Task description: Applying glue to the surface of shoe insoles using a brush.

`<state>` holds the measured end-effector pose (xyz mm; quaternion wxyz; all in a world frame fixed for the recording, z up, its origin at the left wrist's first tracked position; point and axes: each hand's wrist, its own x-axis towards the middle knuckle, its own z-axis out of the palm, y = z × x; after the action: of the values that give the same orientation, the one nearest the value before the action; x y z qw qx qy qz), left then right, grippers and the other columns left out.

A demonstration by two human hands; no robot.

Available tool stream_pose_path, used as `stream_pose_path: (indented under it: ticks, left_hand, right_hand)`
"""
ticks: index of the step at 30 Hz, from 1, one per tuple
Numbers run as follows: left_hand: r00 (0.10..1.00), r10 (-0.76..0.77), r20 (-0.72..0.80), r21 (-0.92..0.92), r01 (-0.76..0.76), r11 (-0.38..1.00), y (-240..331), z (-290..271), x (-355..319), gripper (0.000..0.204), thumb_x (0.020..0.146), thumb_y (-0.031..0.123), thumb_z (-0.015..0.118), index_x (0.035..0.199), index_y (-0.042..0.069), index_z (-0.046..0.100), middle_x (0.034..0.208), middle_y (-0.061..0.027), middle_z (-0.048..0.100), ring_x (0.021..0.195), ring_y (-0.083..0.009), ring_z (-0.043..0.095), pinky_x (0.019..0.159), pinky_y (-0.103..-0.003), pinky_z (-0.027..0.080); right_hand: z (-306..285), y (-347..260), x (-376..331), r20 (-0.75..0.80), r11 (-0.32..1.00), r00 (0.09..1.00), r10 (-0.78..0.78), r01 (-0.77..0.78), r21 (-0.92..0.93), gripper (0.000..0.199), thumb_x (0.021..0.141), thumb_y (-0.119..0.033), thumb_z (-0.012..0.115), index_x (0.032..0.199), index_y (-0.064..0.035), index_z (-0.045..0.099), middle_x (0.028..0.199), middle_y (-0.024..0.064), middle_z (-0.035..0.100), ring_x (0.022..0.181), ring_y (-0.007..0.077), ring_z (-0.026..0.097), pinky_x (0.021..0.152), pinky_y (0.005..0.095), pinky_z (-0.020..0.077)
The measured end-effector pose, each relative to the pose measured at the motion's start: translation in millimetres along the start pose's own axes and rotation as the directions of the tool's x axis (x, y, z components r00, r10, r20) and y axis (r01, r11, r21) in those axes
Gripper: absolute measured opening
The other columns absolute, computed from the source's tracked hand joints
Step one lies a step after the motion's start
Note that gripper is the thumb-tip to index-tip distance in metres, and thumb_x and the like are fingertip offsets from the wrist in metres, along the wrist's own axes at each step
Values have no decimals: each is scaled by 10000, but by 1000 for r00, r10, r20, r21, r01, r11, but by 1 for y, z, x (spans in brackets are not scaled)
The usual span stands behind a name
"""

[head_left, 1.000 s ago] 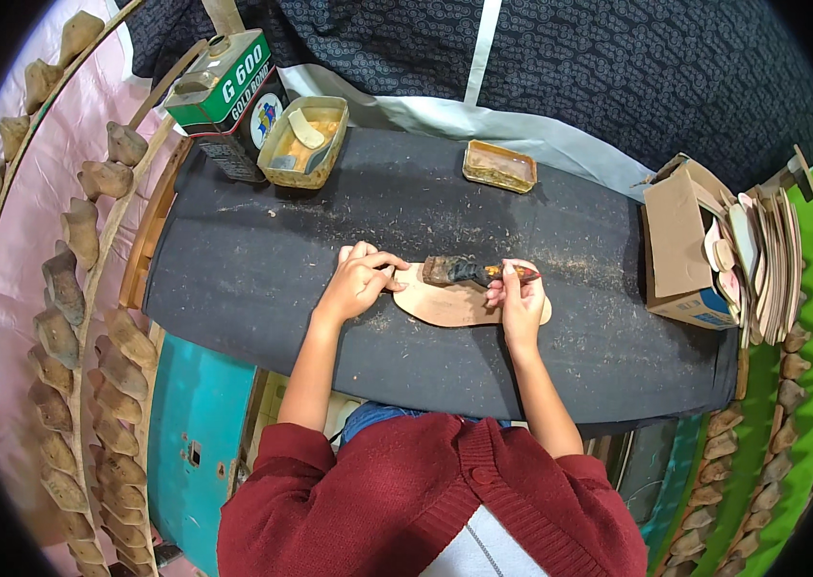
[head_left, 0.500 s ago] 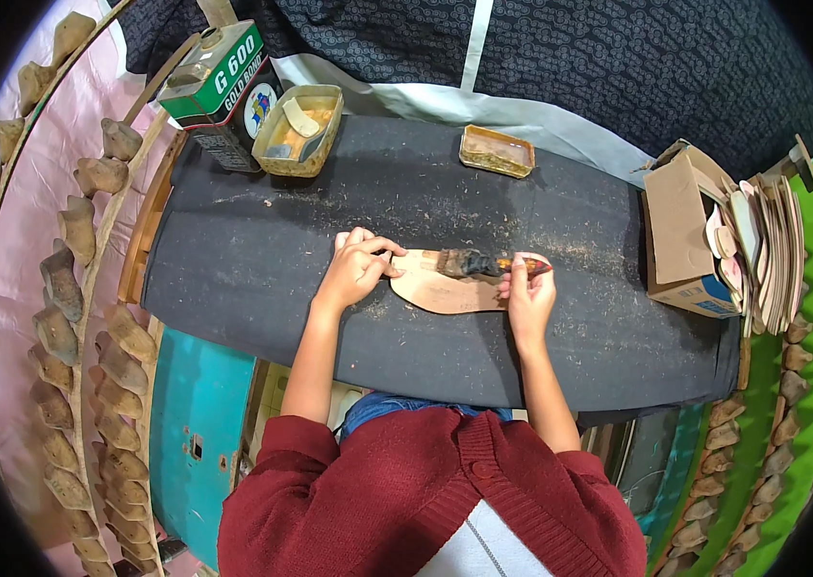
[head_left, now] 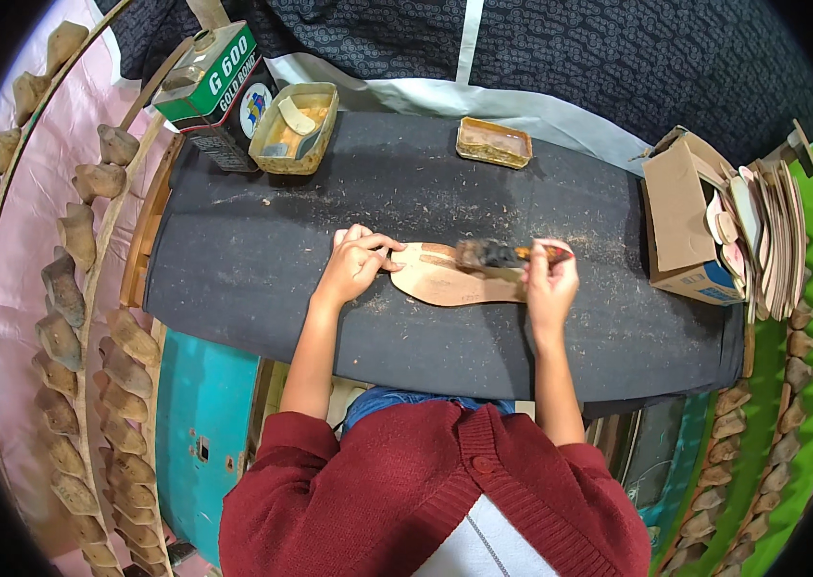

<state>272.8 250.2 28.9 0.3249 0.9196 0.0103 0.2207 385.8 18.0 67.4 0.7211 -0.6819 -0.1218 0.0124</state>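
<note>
A tan insole [head_left: 450, 287] lies flat on the dark cloth-covered table. My left hand [head_left: 353, 269] pinches its left end between thumb and fingers. In my right hand [head_left: 549, 288] is a brush [head_left: 495, 255] with a dark, caked body and an orange-and-black handle, its bristles pointing left. The brush head is over the upper edge of the insole, slightly blurred; whether it touches cannot be told. A darker brown strip shows on the insole beside the bristles. The brush and my right hand cover the insole's right end.
Back left stand a green-and-black metal can [head_left: 221, 96] and a yellowish tub [head_left: 322, 154] with a pale scraper-like piece inside. A shallow tray [head_left: 493, 144] sits at the far edge. At right, a cardboard box [head_left: 683, 226] leans by stacked insoles [head_left: 774, 240]. Wooden shoe lasts [head_left: 62, 288] line both side racks.
My right hand has moved to the right with the brush, uncovering more of the insole's upper edge. My left hand keeps its pinch on the insole.
</note>
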Motion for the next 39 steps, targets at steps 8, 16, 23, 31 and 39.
stream_pose_path:
  ticks: [8, 16, 23, 31, 39]
  left_hand:
    - [998, 6, 61, -5, -5, 1000, 2, -2, -3, 287, 788, 138, 393, 767, 104, 678, 930, 34, 607, 789, -159, 416, 810, -288, 254]
    - [996, 36, 86, -3, -36, 999, -5, -6, -3, 279, 793, 140, 400, 782, 106, 677, 943, 38, 602, 793, -166, 412, 802, -288, 258]
    - [993, 80, 92, -32, -77, 997, -7, -5, -1, 293, 802, 169, 390, 786, 112, 677, 954, 21, 601, 793, -172, 415, 793, -293, 265]
    - [993, 82, 86, -66, -77, 995, -9, -4, 0, 254, 759, 142, 426, 803, 113, 674, 951, 21, 599, 776, -169, 433, 782, -290, 280]
    - [993, 49, 111, -30, -46, 999, -7, -7, -1, 290, 791, 173, 392, 797, 113, 675, 964, 21, 598, 797, -167, 412, 794, -296, 259]
  right_hand:
    - [26, 27, 4, 58, 999, 998, 33, -33, 3, 121, 815, -102, 504, 889, -13, 467, 644, 10, 500, 496, 43, 459, 436, 178, 377]
    - [-28, 17, -2, -69, 995, 997, -20, 13, -98, 86, 816, -80, 494, 881, -24, 488, 663, 5, 499, 503, 35, 436, 433, 171, 359]
    - [-17, 4, -1, -76, 1000, 997, 0, -1, -13, 62, 808, -44, 492, 868, -29, 500, 735, 1, 498, 615, 38, 449, 513, 170, 371]
    - [39, 40, 1, 98, 986, 984, -151, 156, -50, 83, 821, -83, 501, 891, -47, 475, 681, -8, 485, 537, 34, 450, 431, 153, 355]
    - [-16, 29, -8, -51, 1000, 999, -12, 11, -15, 72, 822, -64, 484, 888, -37, 493, 666, -9, 489, 524, 26, 440, 430, 152, 355]
